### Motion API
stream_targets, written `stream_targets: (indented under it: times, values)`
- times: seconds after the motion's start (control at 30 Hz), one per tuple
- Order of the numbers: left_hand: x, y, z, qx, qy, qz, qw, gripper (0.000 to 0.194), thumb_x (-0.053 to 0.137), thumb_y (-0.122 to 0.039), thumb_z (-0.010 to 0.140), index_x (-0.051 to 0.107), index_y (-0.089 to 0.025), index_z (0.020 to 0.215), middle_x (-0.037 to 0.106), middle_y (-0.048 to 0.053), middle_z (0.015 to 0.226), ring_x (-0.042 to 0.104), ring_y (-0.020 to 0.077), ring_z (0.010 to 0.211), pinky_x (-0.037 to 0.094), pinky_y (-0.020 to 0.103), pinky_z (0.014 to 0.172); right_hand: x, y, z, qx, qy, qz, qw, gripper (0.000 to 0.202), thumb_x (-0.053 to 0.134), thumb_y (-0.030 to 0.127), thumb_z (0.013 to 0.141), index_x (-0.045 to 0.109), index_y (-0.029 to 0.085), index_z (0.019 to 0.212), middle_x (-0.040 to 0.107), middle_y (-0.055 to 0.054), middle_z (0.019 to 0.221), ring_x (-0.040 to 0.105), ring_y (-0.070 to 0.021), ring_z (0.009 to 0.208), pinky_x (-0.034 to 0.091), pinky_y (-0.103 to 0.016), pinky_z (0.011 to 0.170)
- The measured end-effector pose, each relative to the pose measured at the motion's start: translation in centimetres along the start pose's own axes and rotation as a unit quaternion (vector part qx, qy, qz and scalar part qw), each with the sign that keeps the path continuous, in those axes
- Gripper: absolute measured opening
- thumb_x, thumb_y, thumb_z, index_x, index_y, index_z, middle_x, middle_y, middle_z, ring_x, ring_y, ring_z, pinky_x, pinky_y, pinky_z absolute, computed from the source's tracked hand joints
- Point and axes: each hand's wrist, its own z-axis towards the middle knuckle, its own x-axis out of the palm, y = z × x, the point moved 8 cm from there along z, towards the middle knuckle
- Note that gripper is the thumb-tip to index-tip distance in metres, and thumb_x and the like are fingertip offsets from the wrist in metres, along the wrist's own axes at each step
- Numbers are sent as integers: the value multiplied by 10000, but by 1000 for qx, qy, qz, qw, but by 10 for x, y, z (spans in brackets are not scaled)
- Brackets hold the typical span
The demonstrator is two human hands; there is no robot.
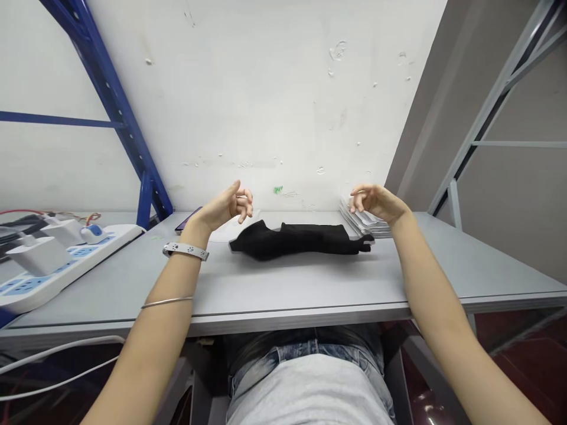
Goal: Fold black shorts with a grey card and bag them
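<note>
A long black item [301, 239], apparently fabric, lies lengthwise across the grey table. Its left end comes to a small greyish tip, and its right end is narrow and ragged; I cannot make out its exact kind. My left hand [228, 205] is raised above and to the left of it, palm turned inward, with loosely curled fingers apart and nothing in them. Over the item's right end, my right hand [374, 202] hangs in the air, wrist bent and fingers loosely spread, holding nothing. Neither hand touches the black item.
Behind my right hand sits a stack of papers or thin packets [365, 221]. A phone-like dark object [188, 221] lies behind my left wrist. At left, a white power strip [75, 260] carries plugged-in chargers. Blue [117, 100] and grey [491, 94] metal frames flank the table [310, 289].
</note>
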Motion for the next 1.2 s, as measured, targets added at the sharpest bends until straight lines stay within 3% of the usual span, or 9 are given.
stream_targets:
  times: [0.13,0.23,0.3,0.43,0.57,0.67,0.8,0.9,1.2]
  values:
    - [30,0,-9,-43,154,45,986,611,419,-749,845,650,-184,846,732,95,776,640,189,581,536,389,745,38,4,-5,54,144,-19,988,530,544,662,833,671,177,1007,716,-71,769,684,-227,791,521,-368,774]
    - [59,11,-20,-98,283,121,946,534,564,-707,790,701,-197,869,758,105,919,703,232,778,519,366,835,75,-10,-8,152,253,-102,950,472,659,589,793,705,154,971,744,-110,881,693,-210,763,527,-312,687]
    - [67,17,-22,-116,309,173,928,474,621,-668,762,715,-222,889,759,86,968,700,248,911,507,332,849,88,-20,-7,199,271,-162,928,420,703,548,771,717,165,944,748,-108,898,695,-200,745,521,-281,630]
    - [72,18,-16,-97,276,239,926,396,609,-616,770,686,-262,927,764,33,968,662,236,1009,483,300,858,90,-37,1,225,251,-255,906,318,680,489,809,716,210,956,749,-80,924,699,-196,788,534,-273,632]
    - [77,22,-8,-67,243,310,917,380,539,-567,822,663,-272,1028,730,20,1124,608,231,1106,452,303,921,80,-48,12,196,208,-359,888,244,640,371,852,726,227,1030,723,-83,1110,673,-262,1020,534,-348,827]
    - [82,30,0,-39,233,350,906,422,477,-536,868,620,-291,1180,631,17,1319,578,226,1175,433,306,971,78,-56,19,178,175,-430,868,321,617,309,871,689,241,1177,618,-81,1333,576,-302,1215,470,-406,981]
    - [70,35,14,7,161,381,911,480,360,-435,926,523,-261,1343,535,34,1433,513,211,1277,388,309,1052,78,-72,22,198,170,-471,843,394,551,332,911,625,233,1285,573,-102,1385,564,-310,1233,476,-423,964]
    - [49,47,20,-25,106,426,898,511,317,-382,924,515,-216,1365,532,68,1435,494,232,1303,362,344,1084,72,-77,24,204,156,-478,840,361,586,371,888,668,246,1217,626,-100,1313,612,-307,1158,501,-405,901]
    - [27,73,13,-133,159,474,855,561,441,-504,854,536,-257,1349,605,106,1352,591,297,1179,431,410,995,63,-72,20,228,134,-484,834,282,637,387,853,733,230,1067,681,-122,1181,652,-329,1056,522,-407,809]
